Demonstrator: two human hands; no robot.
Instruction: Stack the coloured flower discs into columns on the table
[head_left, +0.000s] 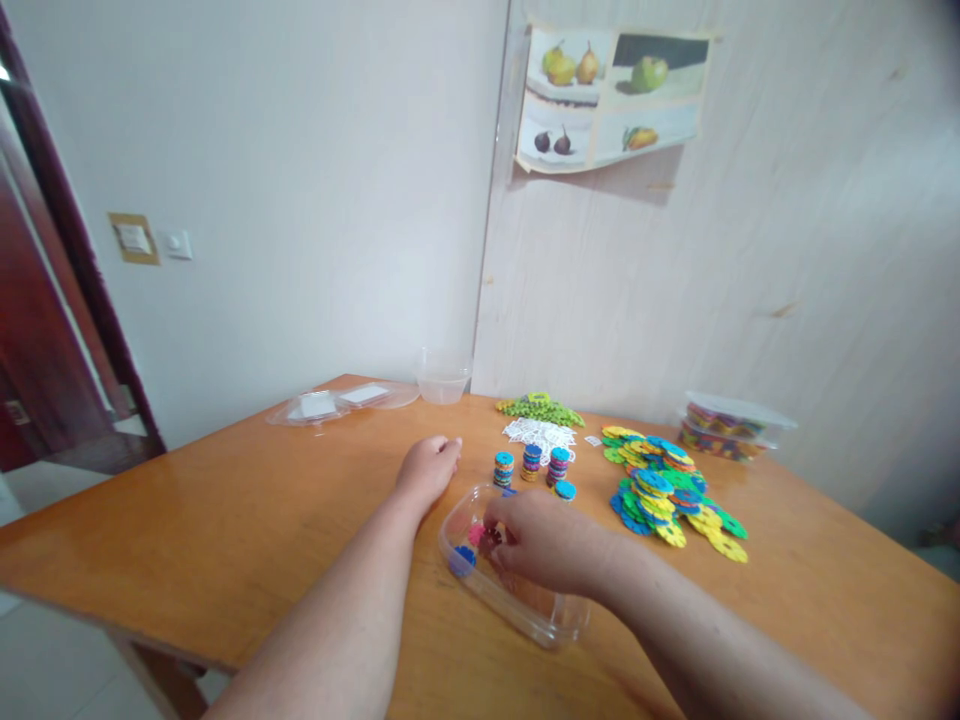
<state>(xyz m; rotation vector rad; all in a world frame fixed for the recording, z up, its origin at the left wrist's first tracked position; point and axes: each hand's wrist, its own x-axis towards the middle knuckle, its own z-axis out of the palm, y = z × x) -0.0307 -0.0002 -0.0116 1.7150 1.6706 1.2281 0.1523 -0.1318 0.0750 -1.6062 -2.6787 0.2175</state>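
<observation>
A clear plastic container (559, 618) lies on the wooden table (247, 500) in front of me. My right hand (544, 540) reaches into it, fingers curled over pink and blue snowflake discs (463, 558) inside; what it pinches is hidden. My left hand (429, 468) rests on the table just left of the container, fingers loosely curled, holding nothing visible. Three short stacks of coloured discs (531, 464) stand just beyond the container.
A spread of mixed coloured discs (664, 490) lies to the right, with white discs (541, 434) and green discs (541, 407) behind. A lidded box of discs (726, 424) sits by the wall. A clear cup (442, 378) and clear lids (337, 402) are far left.
</observation>
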